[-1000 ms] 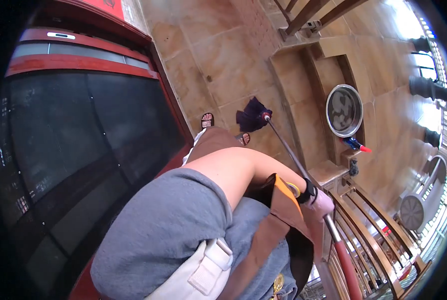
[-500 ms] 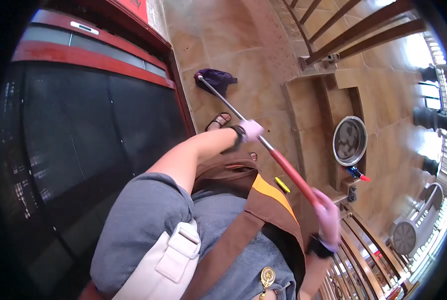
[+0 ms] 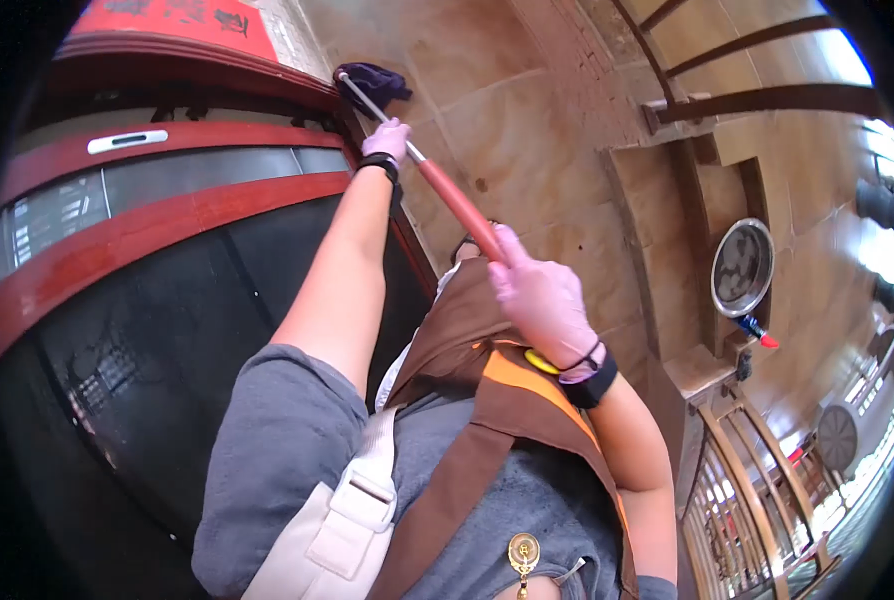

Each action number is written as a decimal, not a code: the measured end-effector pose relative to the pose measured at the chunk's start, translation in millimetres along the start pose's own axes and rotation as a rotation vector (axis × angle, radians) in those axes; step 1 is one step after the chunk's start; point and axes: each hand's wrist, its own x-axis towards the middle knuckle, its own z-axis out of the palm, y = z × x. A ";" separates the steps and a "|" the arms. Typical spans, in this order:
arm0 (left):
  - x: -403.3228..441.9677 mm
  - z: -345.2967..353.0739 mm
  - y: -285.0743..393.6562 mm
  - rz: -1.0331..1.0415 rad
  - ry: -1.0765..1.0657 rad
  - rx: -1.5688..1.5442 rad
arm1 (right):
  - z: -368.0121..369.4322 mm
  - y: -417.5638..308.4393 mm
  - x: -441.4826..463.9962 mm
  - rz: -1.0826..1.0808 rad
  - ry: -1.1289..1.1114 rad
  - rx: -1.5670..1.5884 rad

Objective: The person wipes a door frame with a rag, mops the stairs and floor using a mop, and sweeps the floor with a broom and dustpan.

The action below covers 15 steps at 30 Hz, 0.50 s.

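Note:
My left hand (image 3: 387, 140), in a pink glove with a black band at the wrist, is closed round the metal shaft of the mop (image 3: 459, 205). Farther down the pole, my right hand (image 3: 542, 300), also gloved, grips the end of the red handle. The dark purple mop head (image 3: 375, 88) lies on the tiled floor against the foot of the red door frame. A brown apron (image 3: 457, 330) covers my front, and part of a sandalled foot shows below my right hand.
Dark door panels with red rails (image 3: 167, 215) fill the left side. To the right, a stepped ledge (image 3: 657, 225) is near a round metal basin (image 3: 742, 268) and a blue and red bottle (image 3: 757, 330). Wooden railings (image 3: 767, 103) stand at upper right, a wooden chair (image 3: 757, 480) at lower right.
The mop head has swung left and up to the door frame. My left hand has moved up and left along with it; my right hand, earlier out of sight, has come inward with the handle.

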 end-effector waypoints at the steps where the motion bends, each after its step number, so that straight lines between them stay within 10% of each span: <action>1: -8.1 -8.5 -0.6 0.003 -0.062 -0.013 | 9.0 -2.0 -1.8 -0.025 -0.040 -0.028; 15: -167.8 18.5 190.6 0.841 -0.680 -0.049 | -60.8 81.2 -293.8 0.036 -0.011 -0.092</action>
